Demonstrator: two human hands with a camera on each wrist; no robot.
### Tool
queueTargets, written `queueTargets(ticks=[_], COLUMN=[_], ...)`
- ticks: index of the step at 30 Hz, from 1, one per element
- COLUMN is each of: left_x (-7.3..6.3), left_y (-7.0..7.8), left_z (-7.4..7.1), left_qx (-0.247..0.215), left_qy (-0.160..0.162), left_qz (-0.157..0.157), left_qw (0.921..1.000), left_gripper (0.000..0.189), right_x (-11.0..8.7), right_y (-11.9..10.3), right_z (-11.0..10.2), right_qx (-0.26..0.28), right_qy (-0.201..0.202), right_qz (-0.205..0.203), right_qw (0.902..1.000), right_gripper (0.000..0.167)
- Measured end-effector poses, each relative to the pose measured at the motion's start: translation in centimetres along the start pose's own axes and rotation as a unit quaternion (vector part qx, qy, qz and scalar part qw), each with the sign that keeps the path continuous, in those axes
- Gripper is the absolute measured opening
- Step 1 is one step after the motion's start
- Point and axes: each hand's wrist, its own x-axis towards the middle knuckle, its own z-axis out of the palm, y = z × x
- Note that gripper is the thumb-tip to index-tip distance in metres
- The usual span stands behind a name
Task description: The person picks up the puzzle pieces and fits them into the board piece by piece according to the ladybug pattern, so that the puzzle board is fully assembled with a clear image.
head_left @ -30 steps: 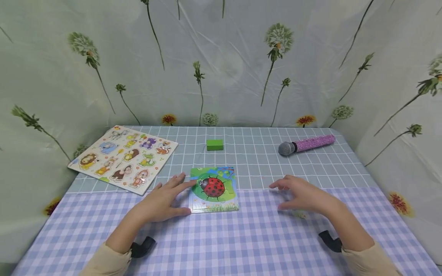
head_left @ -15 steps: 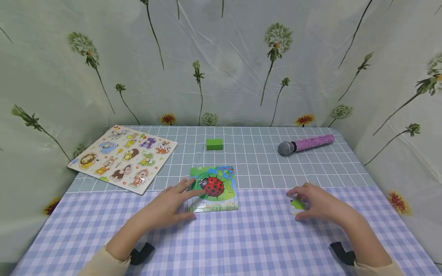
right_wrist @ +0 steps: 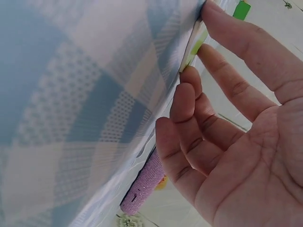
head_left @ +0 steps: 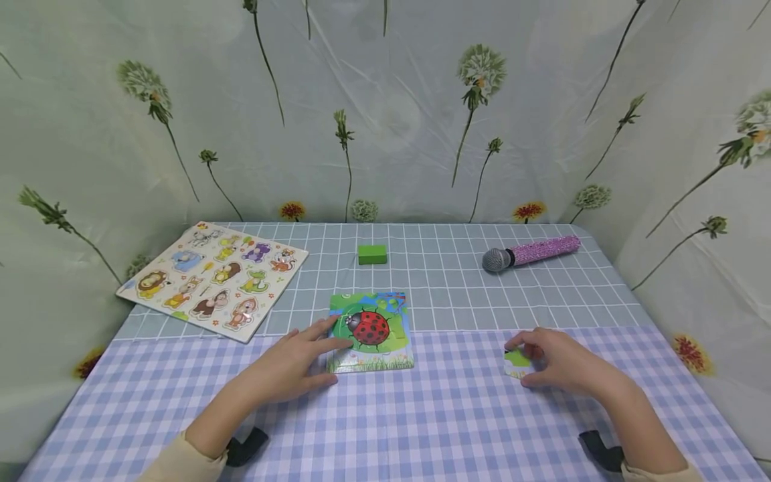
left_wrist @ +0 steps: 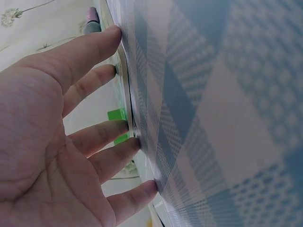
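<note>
A square ladybug jigsaw puzzle (head_left: 379, 348) lies near the middle of the table. My left hand (head_left: 289, 365) rests on its left side, fingers spread and the thumb by the near left corner. In the left wrist view, the fingertips (left_wrist: 124, 126) reach along the puzzle's edge. Off to the right, a small jigsaw piece (head_left: 517, 361), green and white, lies at the tablecloth. My right hand (head_left: 560, 365) holds it between thumb and curled fingers, hiding its right part. The right wrist view shows the piece (right_wrist: 194, 47) edge-on between the thumb and fingertips.
An animal puzzle board (head_left: 201, 268) lies tilted at the back left. Behind the ladybug puzzle sits a green block (head_left: 372, 254). A pink glittery microphone (head_left: 530, 253) lies at the back right, and a floral curtain (head_left: 397, 120) rises along the table's back edge.
My right hand has moved right and toward me, onto the small piece, which has shifted slightly away from me. My left hand has slid a little over the ladybug puzzle.
</note>
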Motion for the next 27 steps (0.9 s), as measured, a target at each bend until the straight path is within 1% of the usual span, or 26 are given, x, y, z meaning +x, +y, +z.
queueTargets(ticks=[11, 19, 27], left_x=[-0.04, -0.07, 0.03], left_y=[-0.33, -0.54, -0.64], left_z=[0.03, 0.24, 0.18], left_qx=[-0.007, -0.016, -0.026], left_qy=[0.005, 0.005, -0.006], left_qz=[0.016, 0.018, 0.015], left_qw=[0.9998, 0.9997, 0.9995], left_gripper=[0.051, 0.050, 0.050], right_x=[-0.15, -0.03, 0.66], right_y=[0.41, 0.47, -0.06], right_z=[0.37, 0.57, 0.51], right_qx=[0.017, 0.008, 0.007], right_qy=[0.015, 0.018, 0.017], right_qz=[-0.032, -0.046, -0.056], right_qw=[0.9992, 0.9988, 0.9983], right_gripper=[0.042, 0.042, 0.041])
